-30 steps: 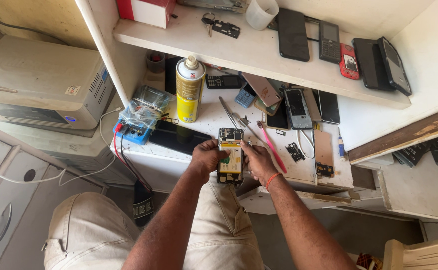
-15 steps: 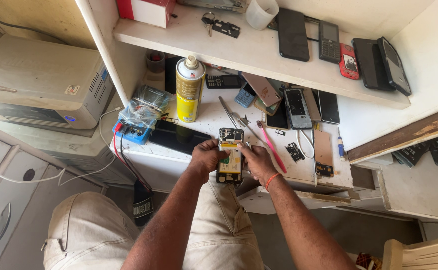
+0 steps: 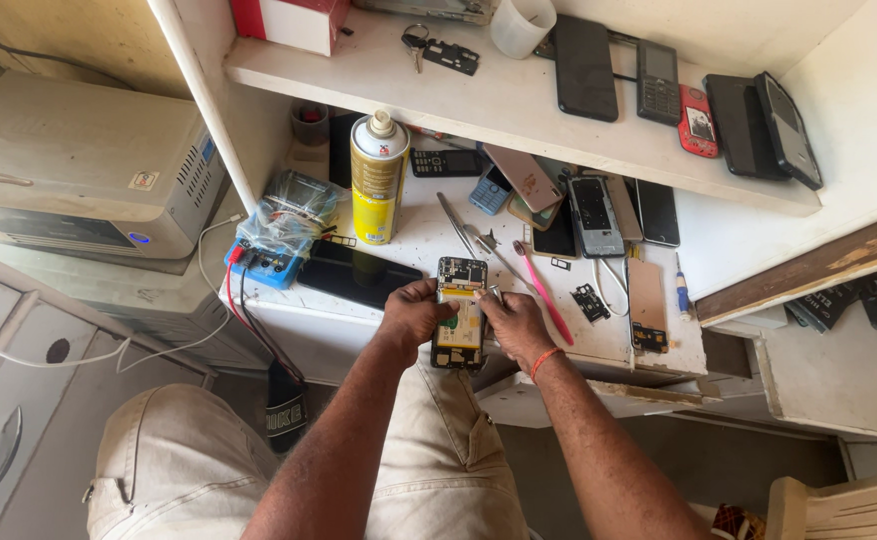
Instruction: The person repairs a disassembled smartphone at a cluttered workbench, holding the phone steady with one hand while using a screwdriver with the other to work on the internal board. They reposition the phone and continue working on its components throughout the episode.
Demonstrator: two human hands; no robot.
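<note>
Phone with its back cover off (image 3: 460, 315) is held over the front edge of the white desk (image 3: 414, 235), between both hands, just above the person's lap. Left hand (image 3: 414, 312) grips it from the left side, fingers (image 3: 437, 297) pressed on the upper left edge, thumb on the open inside. Right hand (image 3: 515, 322) comes from the right, fingers curled on the right edge; it maybe pinches a small metal tool near the top of the board, but this is too small to tell for sure.

Handling, as I judge it: the opened phone is light and stiff, but fragile inside. Yellow battery area and the dark circuit board w/ camera block at the top are exposed, so pressure in the middle could damage parts or thin flex cables. Better to hold it by the long side edges of the frame, as both hands do now, not by the inner parts. The screen side faces down, so it is glass and can slip or crack if dropped over the desk edge.

Near the hands on the desk: black phone lying flat (image 3: 359, 273) to the left, tweezers (image 3: 479, 240) and a pink tool (image 3: 544, 295) just beyond, a yellow spray can (image 3: 378, 180) upright further back, a blue meter wrapped in plastic (image 3: 279, 240) w/ red and black leads, and several other phones and parts.
</note>
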